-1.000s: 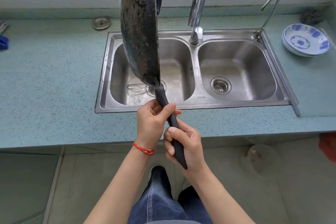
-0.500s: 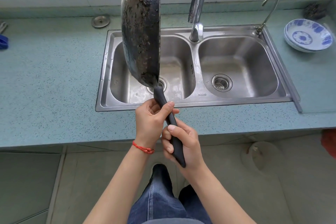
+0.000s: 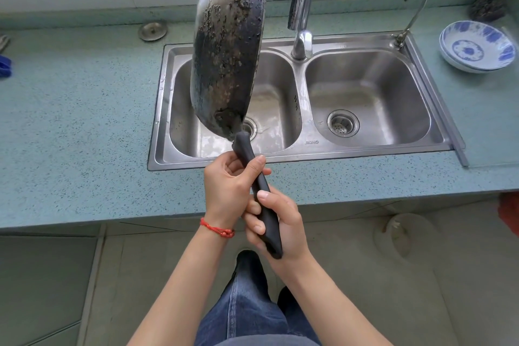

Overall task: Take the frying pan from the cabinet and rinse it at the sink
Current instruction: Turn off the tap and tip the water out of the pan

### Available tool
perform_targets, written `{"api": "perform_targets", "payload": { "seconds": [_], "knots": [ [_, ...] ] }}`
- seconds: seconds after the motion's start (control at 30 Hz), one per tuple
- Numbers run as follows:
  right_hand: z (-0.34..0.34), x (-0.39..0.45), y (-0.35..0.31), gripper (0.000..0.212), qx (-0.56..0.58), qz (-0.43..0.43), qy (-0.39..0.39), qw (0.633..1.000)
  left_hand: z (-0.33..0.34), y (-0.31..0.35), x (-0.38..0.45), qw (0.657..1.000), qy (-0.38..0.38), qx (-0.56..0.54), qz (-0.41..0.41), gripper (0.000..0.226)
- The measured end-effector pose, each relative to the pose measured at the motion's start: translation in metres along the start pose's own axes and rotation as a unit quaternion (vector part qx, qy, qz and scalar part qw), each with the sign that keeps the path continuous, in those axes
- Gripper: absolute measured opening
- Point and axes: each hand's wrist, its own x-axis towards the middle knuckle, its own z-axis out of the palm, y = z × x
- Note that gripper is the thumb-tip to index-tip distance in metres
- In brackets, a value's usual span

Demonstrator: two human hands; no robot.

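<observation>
Both hands clenched on the black handle [image 3: 259,196], left hand [image 3: 229,191] above right hand [image 3: 276,226], steadying a rigid, seemingly heavy, crusted frying pan [image 3: 229,45] edge-up over the sink [image 3: 297,160].

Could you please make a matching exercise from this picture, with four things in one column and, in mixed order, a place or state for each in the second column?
Things:
1. frying pan
2. blue and white bowl
3. round metal sink plug
4. red string bracelet

Places or states:
A. lies on the counter, behind the sink's left corner
B. held up on its edge over the left basin
C. worn on the left wrist
D. stands on the counter to the right of the sink

Right pairs: 1-B, 2-D, 3-A, 4-C
</observation>
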Motion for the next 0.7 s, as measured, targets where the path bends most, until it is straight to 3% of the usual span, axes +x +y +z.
{"api": "perform_targets", "payload": {
  "seconds": [0.27, 0.47, 0.7],
  "knots": [
    [-0.002, -0.002, 0.003, 0.009, -0.022, -0.001, 0.014, 1.0, -0.003, -0.004, -0.002, 1.0, 0.004, 0.007, -0.007, 0.013],
    [-0.004, 0.0, -0.002, 0.014, -0.125, -0.046, -0.015, 0.991, -0.005, -0.005, -0.001, 1.0, 0.006, -0.016, -0.02, 0.009],
    [-0.011, 0.0, 0.006, 0.017, -0.157, -0.049, -0.038, 0.986, -0.007, -0.011, -0.004, 1.0, 0.013, -0.012, -0.026, 0.01]
  ]
}}
